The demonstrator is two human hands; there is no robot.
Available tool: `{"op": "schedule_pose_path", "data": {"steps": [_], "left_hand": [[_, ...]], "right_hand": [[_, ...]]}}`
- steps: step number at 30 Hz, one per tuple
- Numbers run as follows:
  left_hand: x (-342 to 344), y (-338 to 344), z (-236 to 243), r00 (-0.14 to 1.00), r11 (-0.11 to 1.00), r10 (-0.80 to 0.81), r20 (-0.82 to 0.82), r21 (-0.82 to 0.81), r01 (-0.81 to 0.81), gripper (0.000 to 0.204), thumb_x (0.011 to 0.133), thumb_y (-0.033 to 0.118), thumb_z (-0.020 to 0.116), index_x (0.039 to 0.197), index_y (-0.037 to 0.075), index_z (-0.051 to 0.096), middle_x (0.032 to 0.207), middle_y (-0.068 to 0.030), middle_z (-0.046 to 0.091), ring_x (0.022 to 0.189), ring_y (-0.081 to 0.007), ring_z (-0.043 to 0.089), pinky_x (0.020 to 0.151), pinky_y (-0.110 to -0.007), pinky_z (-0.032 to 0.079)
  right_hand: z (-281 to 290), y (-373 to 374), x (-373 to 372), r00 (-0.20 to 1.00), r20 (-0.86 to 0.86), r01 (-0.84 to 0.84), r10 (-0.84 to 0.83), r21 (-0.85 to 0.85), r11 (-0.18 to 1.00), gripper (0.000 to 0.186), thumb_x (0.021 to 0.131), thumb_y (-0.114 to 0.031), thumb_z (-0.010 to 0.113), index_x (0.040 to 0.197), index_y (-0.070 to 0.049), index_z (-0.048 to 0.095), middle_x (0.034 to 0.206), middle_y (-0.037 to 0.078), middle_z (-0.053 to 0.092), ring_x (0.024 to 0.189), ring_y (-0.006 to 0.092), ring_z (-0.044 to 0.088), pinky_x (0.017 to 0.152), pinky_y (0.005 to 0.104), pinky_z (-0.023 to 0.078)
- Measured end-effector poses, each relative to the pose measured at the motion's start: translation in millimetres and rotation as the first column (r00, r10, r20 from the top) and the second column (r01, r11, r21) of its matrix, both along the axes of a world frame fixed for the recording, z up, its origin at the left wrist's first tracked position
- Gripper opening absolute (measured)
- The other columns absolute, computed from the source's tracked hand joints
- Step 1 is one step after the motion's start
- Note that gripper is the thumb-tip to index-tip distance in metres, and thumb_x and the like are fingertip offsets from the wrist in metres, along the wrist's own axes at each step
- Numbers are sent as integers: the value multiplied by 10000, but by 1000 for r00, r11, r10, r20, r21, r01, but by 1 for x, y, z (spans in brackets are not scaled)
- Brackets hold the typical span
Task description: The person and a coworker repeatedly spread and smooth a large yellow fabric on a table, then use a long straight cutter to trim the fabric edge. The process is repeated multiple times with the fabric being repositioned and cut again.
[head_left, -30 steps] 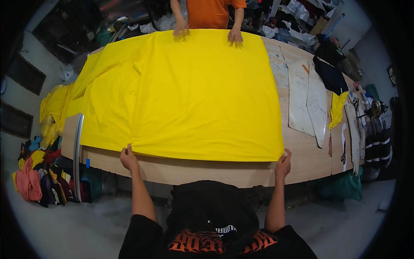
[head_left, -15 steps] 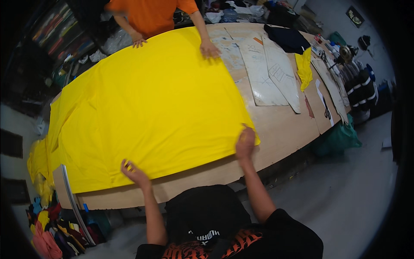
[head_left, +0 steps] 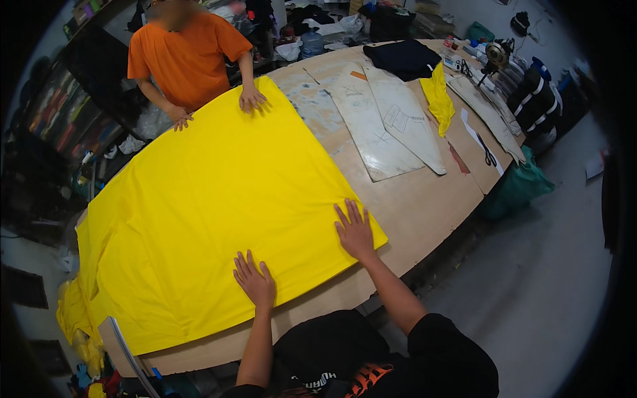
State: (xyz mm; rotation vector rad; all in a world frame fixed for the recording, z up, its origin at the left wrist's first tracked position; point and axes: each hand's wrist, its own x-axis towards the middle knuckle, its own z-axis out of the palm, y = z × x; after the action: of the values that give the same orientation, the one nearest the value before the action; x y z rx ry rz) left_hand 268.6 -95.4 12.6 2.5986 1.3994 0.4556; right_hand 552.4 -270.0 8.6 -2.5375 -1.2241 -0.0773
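Note:
A wide sheet of yellow fabric lies spread over the wooden table, with wrinkles toward its left part. My left hand rests flat on the cloth close to the near edge, fingers apart. Flat near the right corner of the fabric lies my right hand, its fingers also spread. Across the table a person in an orange shirt touches the far edge of the cloth with both hands.
White pattern pieces lie right of the fabric. Beyond them are a dark folded garment, a yellow scrap and black scissors. A green bag hangs by the table's right edge. More yellow cloth drapes off the left end.
Both my hands have gone from curled at the near edge to flat on the fabric. My left hand has shifted right. The view has turned, showing more of the other person.

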Motion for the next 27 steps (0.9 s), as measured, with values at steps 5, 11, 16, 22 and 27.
{"op": "schedule_pose_path", "data": {"steps": [5,11,16,22,27], "left_hand": [[3,1,2,1000,1000,3,6,1,-3,558,1089,319,504,1594,90,439,1716,-178,329,1605,-361,259,1302,-547,171],[4,-1,7,1000,1000,9,11,2,-9,553,1077,296,520,1583,85,455,1707,-178,346,1599,-365,272,1297,-550,183],[5,0,8,1000,1000,22,-6,-20,-22,557,1067,297,536,1581,96,461,1707,-173,347,1599,-363,273,1296,-551,190],[1,0,7,999,1000,4,44,11,-4,566,1058,299,557,1580,101,462,1704,-168,350,1599,-356,271,1297,-548,188],[-4,3,6,991,999,-21,135,-22,24,547,1051,284,573,1553,86,489,1693,-175,362,1597,-363,269,1294,-561,184]], "right_hand": [[6,22,24,934,27,357,-356,-98,929,560,1119,-348,439,1654,-189,392,1708,285,257,1607,443,206,1284,644,134],[21,121,13,955,-19,-286,295,191,939,562,1120,-356,439,1649,-171,394,1723,231,270,1616,388,217,1304,591,137],[3,168,26,938,46,-344,342,38,938,579,1125,-413,412,1665,-208,372,1746,163,268,1624,344,218,1304,599,128],[-18,130,100,985,20,172,-171,-64,983,635,1122,-434,411,1687,-164,308,1736,180,294,1616,347,249,1288,654,105],[12,93,88,933,101,347,-346,1,938,641,1123,-389,427,1668,-74,307,1689,244,350,1585,391,297,1285,652,129]]}}
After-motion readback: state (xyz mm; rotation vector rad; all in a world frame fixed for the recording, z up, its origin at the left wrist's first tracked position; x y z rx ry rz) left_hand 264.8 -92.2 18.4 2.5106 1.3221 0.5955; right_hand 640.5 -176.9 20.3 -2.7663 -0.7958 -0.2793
